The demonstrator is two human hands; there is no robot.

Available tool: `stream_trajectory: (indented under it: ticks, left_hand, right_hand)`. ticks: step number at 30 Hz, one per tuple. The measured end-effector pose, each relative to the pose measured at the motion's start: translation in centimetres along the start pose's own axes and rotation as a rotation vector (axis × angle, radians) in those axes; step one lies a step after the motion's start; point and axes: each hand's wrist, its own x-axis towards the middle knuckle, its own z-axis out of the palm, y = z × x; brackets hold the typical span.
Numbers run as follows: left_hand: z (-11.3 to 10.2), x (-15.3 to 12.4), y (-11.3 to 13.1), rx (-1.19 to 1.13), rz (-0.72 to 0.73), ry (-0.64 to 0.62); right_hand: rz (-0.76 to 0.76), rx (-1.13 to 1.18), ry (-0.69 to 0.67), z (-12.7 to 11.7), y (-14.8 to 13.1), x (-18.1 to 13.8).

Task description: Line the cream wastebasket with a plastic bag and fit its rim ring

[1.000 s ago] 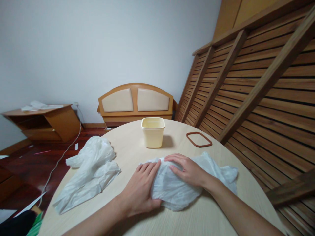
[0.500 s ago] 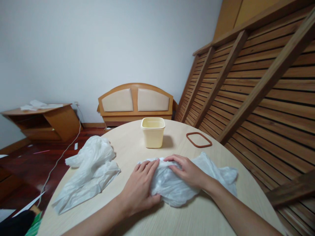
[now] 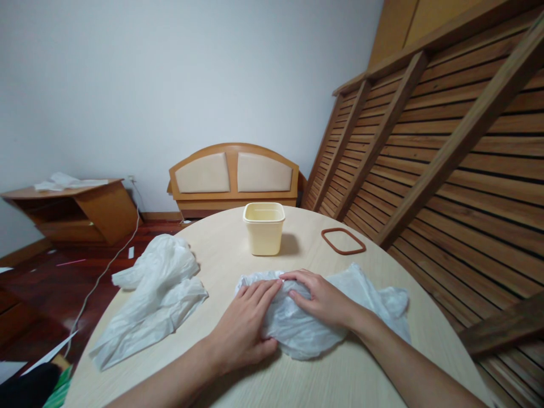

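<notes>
Pale round desk (image 3: 225, 243) before a plain wall (image 3: 191, 73). Left hand (image 3: 249, 320) and right hand (image 3: 317, 297) hold a crumpled white bag (image 3: 301, 340) between them, nearside of the yellow tub (image 3: 266, 238). Light, even pressure should keep the bundle compact, sparing its thin film.

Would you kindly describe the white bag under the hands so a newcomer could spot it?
On the round table, find the pale yellow tub. Nearer the camera lies the crumpled white bag; unlike the similar left-side bag, this one has the left hand and right hand on it.
</notes>
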Motion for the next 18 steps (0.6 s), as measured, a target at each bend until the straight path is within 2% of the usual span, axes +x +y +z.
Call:
stream_trajectory:
  ticks: [4,10,13,16,18]
  left_hand:
    - [0.12,-0.06,-0.06,0.025,-0.059,0.009]
    - [-0.38,0.19,0.28,0.075,-0.022,0.004]
    - [-0.65,0.37,0.48,0.075,-0.019,0.015]
    - [-0.58,0.36,0.41,0.073,0.015,0.043]
    - [-0.30,0.27,0.24,0.074,0.051,0.064]
  right_hand:
    - [0.009,0.025,-0.008,-0.07,0.09,0.11]
    - [-0.005,-0.034,0.034,-0.04,0.47,0.05]
    - [0.078,-0.047,0.026,0.16,0.80,-0.22]
    - [0.190,0.005,-0.058,0.41,0.84,-0.42]
    - [0.209,0.048,-0.085,0.51,0.66,-0.41]
